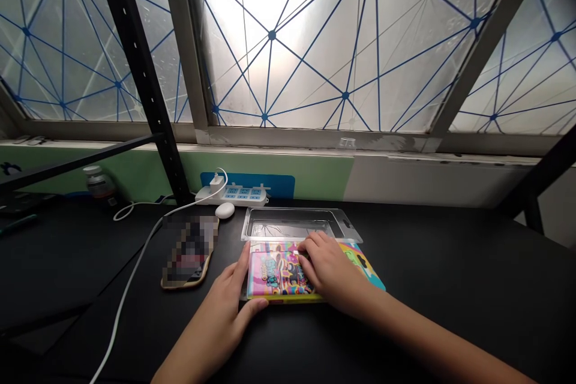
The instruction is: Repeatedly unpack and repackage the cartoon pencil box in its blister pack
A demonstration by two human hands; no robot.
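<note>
Colourful pack (279, 279) laid flat on black table (450, 300), near front edge, just before clear plastic tray (292, 225); the two appear touching.
Left hand (225, 312) spread, thumb set along pack's left side, forefinger along near edge: corner bracketed, probably so pack is kept from sliding.
Right hand (330, 270) laid flat on top, fingers close together, tips at far edge: pack pressed down, nothing pinched.
Phone (189, 252) and white cable (130, 288) left aside, apart from pack.

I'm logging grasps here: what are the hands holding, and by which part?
The colourful pack, lying on the table: the left hand clasps its near-left corner; the right hand rests flat on its top.
</note>
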